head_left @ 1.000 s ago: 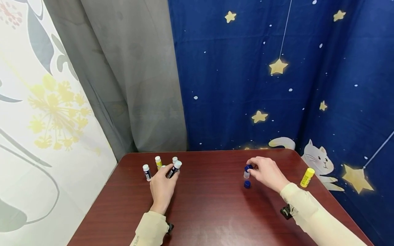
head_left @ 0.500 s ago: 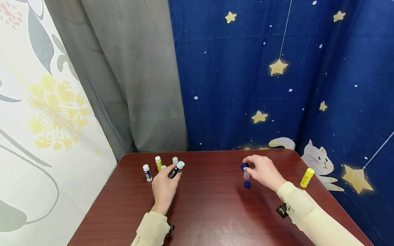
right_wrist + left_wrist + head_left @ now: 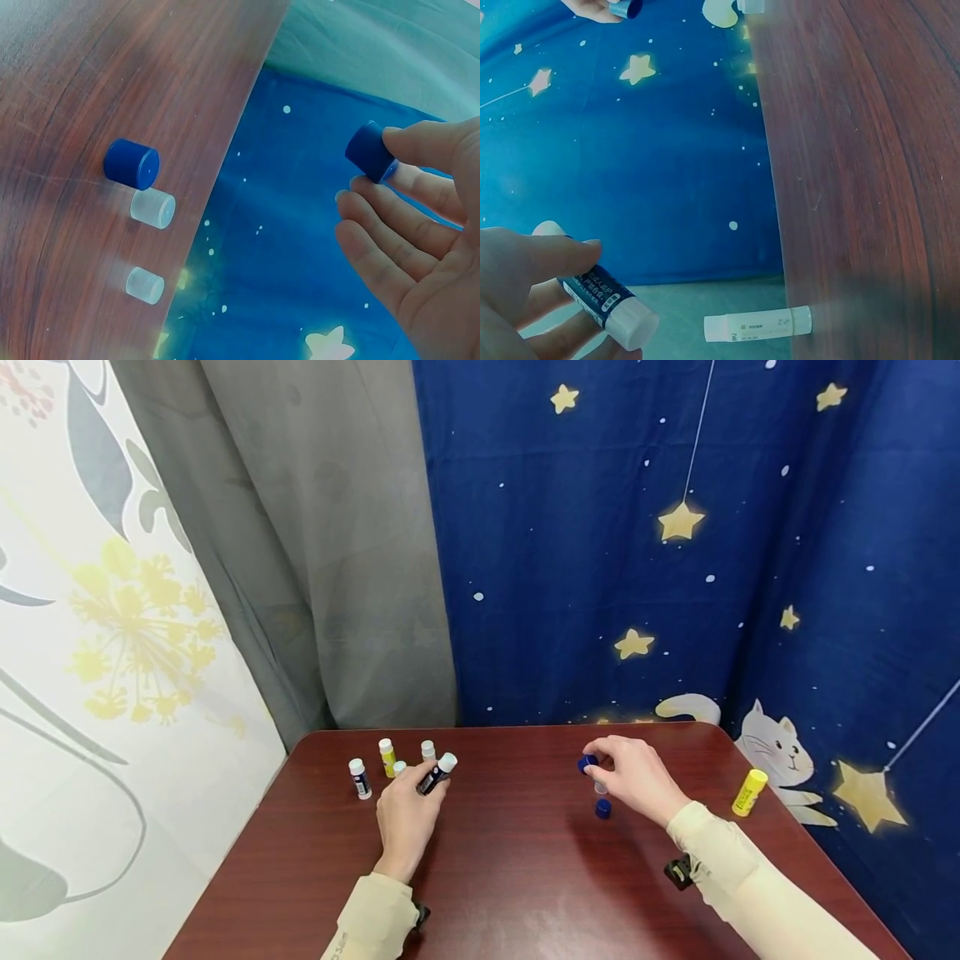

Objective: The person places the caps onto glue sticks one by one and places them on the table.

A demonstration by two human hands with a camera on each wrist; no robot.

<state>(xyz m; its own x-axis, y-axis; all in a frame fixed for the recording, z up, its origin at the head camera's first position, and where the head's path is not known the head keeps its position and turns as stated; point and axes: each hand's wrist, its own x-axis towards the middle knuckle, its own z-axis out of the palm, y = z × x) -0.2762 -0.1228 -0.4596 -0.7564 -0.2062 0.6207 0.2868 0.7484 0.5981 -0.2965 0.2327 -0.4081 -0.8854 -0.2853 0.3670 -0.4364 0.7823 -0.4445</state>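
My left hand (image 3: 408,814) grips a dark-labelled glue stick (image 3: 437,775) with a white cap, held tilted; in the left wrist view the stick (image 3: 596,294) lies between thumb and fingers. My right hand (image 3: 636,777) pinches a blue cap (image 3: 370,151) between thumb and index finger, raised off the table. Below it on the table stand another blue cap (image 3: 131,163) and two translucent caps, one (image 3: 153,208) beside the blue one and one (image 3: 145,285) farther along. A white-labelled stick (image 3: 759,325) stands near my left hand.
Beyond my left hand stand a dark stick (image 3: 360,779), a yellow stick (image 3: 387,758) and white-capped ones. A larger yellow stick (image 3: 749,792) stands at the table's right edge. Curtains hang behind the reddish-brown table (image 3: 517,877).
My right hand has moved left with the blue cap, away from above the translucent one. My left hand has shifted slightly right, and the stick in it tilts more.
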